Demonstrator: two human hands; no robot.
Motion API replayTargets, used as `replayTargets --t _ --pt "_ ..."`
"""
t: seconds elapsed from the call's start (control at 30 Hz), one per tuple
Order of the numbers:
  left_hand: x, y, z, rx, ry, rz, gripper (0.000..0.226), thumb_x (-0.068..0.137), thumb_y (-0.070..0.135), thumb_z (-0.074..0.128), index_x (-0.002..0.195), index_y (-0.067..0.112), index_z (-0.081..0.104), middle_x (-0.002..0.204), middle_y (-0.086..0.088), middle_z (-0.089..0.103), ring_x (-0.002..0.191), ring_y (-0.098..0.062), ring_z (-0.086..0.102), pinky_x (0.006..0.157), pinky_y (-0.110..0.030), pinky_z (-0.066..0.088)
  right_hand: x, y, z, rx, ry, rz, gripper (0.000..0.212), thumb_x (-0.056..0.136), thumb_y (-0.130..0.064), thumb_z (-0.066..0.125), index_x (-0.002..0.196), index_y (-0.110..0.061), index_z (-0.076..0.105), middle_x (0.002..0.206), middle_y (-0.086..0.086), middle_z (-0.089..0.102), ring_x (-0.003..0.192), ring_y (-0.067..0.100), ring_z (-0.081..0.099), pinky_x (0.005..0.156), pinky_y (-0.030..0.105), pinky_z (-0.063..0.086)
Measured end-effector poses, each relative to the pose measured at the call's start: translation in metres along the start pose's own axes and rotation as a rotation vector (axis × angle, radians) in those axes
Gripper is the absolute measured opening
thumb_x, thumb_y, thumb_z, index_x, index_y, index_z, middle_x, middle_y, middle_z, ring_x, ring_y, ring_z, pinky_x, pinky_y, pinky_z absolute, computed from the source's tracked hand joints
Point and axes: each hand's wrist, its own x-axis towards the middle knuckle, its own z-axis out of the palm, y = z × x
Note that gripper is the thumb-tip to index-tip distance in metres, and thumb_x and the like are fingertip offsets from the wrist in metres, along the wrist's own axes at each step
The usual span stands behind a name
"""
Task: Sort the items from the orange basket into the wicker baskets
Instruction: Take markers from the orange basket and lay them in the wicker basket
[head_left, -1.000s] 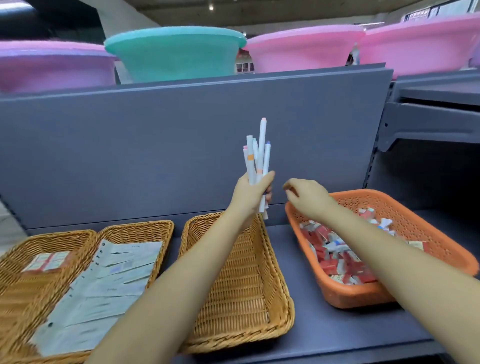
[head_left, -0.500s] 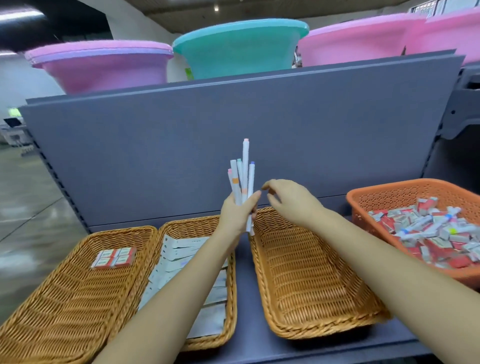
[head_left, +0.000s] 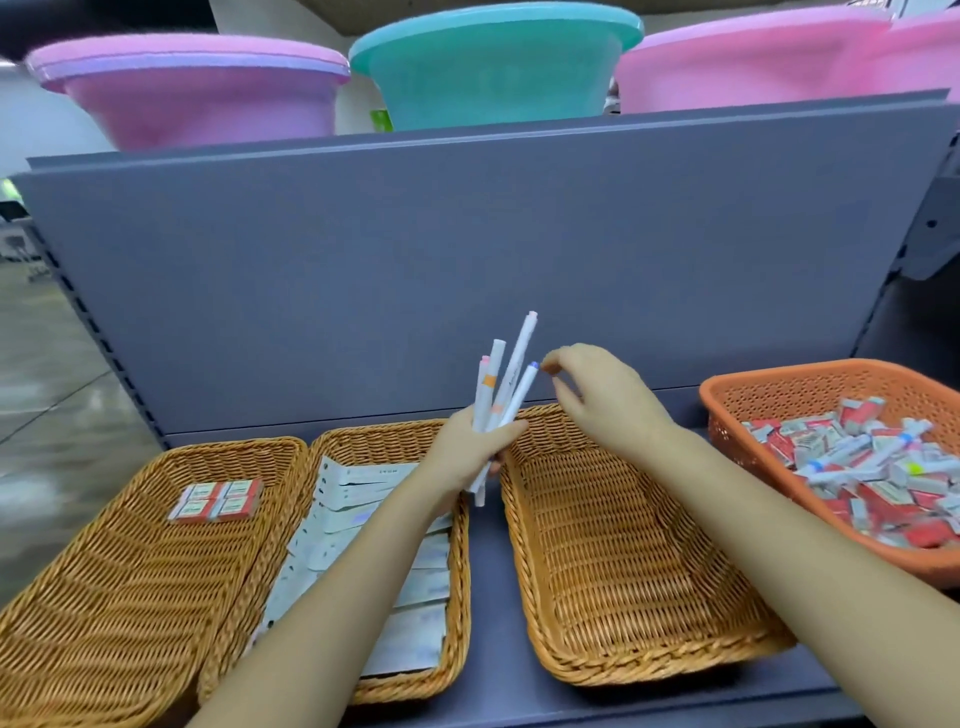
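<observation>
My left hand (head_left: 475, 452) grips a bunch of several white pens (head_left: 501, 387), held upright between the middle and right wicker baskets. My right hand (head_left: 597, 395) hovers just right of the pen tips, fingers loosely curled, holding nothing. The right wicker basket (head_left: 613, 571) has nothing in it. Flat white packets fill the middle wicker basket (head_left: 395, 447). In the left wicker basket (head_left: 104, 597) lie small red-and-white boxes (head_left: 215, 499). The orange basket (head_left: 831, 389) at the right holds red boxes and more pens.
All baskets stand on a grey shelf (head_left: 483, 597) with a grey back panel (head_left: 467, 260). Pink tubs (head_left: 197, 98) and a teal tub (head_left: 493, 62) sit on the shelf above. A shop floor (head_left: 47, 389) shows at the left.
The view swung left, bringing all three wicker baskets into sight. My left hand lowered the pens a little and tilted them right. My right hand left the orange basket and came beside the pens.
</observation>
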Motion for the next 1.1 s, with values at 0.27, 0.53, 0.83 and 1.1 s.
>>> replayTargets --t 0.27,0.53,0.83,1.1 --pt "-0.002 0.017 -0.005 0.27 -0.157 0.012 0.017 0.087 0.026 0.068 0.084 0.016 0.055 0.062 0.001 0.05 0.051 -0.01 0.045 0.051 -0.021 0.041 0.005 0.014 -0.002 -0.175 0.177 -0.384 0.024 0.076 0.001 0.066 0.097 -0.009 0.061 0.098 0.008 0.06 0.086 0.026 0.053 0.061 0.036 0.051" --pt "0.003 0.021 -0.014 0.404 -0.14 -0.007 0.015 0.087 0.026 0.067 0.081 0.017 0.056 0.059 0.005 0.052 0.046 -0.003 0.046 0.047 -0.014 0.039 0.016 0.042 -0.011 -0.358 0.121 -0.39 0.023 0.067 0.0 0.079 0.077 -0.013 0.063 0.078 0.0 0.06 0.073 0.024 0.057 0.053 0.028 0.045" --pt "0.008 0.011 -0.026 0.316 0.026 -0.008 0.015 0.09 0.02 0.062 0.082 0.012 0.052 0.061 -0.002 0.047 0.049 -0.012 0.04 0.049 -0.022 0.036 0.002 0.065 0.023 -0.449 -0.373 -0.066 0.017 0.097 -0.015 0.045 0.106 -0.017 0.059 0.108 0.0 0.053 0.106 0.019 0.047 0.075 0.031 0.041" --pt "0.011 0.006 -0.016 0.272 0.016 0.021 0.013 0.092 0.029 0.06 0.089 0.017 0.054 0.062 0.004 0.05 0.049 -0.005 0.043 0.046 -0.015 0.039 0.014 0.075 0.066 -0.525 -0.511 -0.041 0.024 0.091 -0.003 0.048 0.107 -0.013 0.061 0.112 0.005 0.056 0.107 0.024 0.054 0.079 0.036 0.048"
